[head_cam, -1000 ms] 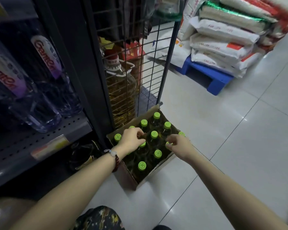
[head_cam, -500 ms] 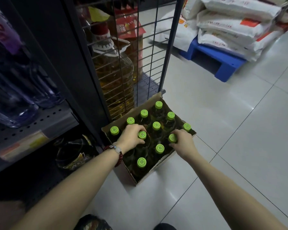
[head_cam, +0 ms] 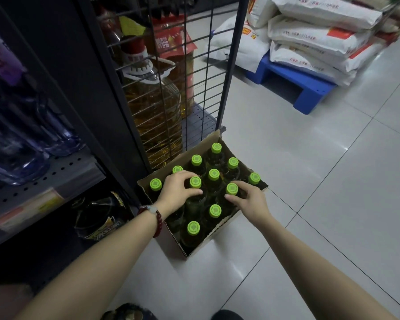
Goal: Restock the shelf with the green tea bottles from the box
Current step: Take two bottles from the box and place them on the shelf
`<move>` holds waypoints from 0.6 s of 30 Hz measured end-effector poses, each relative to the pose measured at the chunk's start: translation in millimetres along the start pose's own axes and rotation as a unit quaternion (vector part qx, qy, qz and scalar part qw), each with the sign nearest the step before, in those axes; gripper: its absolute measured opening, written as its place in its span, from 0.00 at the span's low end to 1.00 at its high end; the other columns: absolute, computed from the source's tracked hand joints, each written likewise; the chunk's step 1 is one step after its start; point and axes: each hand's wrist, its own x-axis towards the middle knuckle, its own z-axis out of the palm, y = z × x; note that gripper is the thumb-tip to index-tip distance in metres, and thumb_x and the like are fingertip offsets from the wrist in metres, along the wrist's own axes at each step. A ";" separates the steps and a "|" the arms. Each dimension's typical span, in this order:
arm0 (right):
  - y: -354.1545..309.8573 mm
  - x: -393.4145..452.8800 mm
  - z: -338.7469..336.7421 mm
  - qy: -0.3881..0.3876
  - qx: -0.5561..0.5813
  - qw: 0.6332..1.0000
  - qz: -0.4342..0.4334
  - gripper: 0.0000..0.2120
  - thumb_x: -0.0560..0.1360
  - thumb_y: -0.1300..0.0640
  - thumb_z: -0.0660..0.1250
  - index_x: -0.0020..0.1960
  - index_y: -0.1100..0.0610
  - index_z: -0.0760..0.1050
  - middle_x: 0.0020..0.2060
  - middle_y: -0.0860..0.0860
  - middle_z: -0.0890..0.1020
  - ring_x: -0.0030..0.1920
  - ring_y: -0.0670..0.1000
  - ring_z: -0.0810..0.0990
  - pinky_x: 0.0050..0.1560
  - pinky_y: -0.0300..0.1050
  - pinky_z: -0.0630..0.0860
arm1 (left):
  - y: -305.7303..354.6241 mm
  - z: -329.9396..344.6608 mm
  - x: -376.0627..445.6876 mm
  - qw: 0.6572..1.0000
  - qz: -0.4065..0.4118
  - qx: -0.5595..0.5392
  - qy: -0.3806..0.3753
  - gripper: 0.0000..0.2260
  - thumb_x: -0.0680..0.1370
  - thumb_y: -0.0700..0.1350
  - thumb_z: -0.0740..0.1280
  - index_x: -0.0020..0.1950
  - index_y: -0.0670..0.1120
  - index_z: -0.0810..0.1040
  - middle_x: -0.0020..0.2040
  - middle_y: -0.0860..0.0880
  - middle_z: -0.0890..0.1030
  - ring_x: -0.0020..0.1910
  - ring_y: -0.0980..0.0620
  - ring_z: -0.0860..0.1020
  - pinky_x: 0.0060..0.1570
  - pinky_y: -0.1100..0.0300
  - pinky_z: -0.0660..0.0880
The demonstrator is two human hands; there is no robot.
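Box: an open cardboard box sits on the floor, its far corner just beside the foot of a wire rack; dark print runs along its near right wall, too small to read.
Green tea bottles: dark bottles with bright green caps stand upright in rows inside the box; ten caps show. Each cap top carries a small square printed mark that cannot be read.
Left hand: the left hand reaches into the box from the near left side, fingers curled round the neck of one bottle in the middle row, its cap showing between thumb and forefinger. A dark red bead bracelet with one pale bead is on that wrist.
Right hand: the right hand grasps the neck of the neighbouring bottle, fingers wrapped below the cap.
Both held bottles: upright among the others in the box.
Shelf: a grey perforated shelf at left carries large clear water bottles; one has a purple label with red lettering, only partly in view and blurred. A price strip on the shelf edge is unreadable.
Wire rack: holds a big jug of golden oil with a white handle and red cap, and a red carton behind it with white characters I cannot make out.
Background: white sacks with red and orange print, too small to read, are stacked on a blue pallet.
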 end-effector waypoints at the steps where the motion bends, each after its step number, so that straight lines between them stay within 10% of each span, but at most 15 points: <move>1: -7.0 -2.3 -3.8 0.004 0.017 1.000 0.003 0.15 0.69 0.57 0.74 0.56 0.53 0.80 0.49 0.47 0.83 0.54 0.50 0.80 0.55 0.47 0.77 | 7.1 -5.1 -2.0 1.000 -0.007 -0.017 0.008 0.19 0.67 0.46 0.77 0.57 0.45 0.81 0.56 0.49 0.82 0.55 0.53 0.77 0.55 0.64 0.68; 6: -73.3 -20.4 -45.8 0.017 0.062 0.998 0.012 0.17 0.68 0.58 0.75 0.57 0.55 0.80 0.49 0.49 0.84 0.51 0.48 0.80 0.48 0.28 0.73 | 81.5 -52.8 -16.0 0.993 -0.051 -0.105 0.025 0.20 0.65 0.46 0.78 0.56 0.47 0.82 0.51 0.53 0.82 0.53 0.55 0.78 0.56 0.60 0.73; 18: -311.5 -84.6 -210.6 0.002 0.078 0.997 -0.021 0.10 0.70 0.59 0.74 0.51 0.56 0.81 0.44 0.49 0.83 0.45 0.46 0.78 0.50 0.39 0.73 | 311.5 -237.7 -65.6 0.982 -0.047 -0.180 0.003 0.18 0.67 0.43 0.77 0.56 0.44 0.82 0.49 0.51 0.83 0.51 0.54 0.79 0.57 0.59 0.74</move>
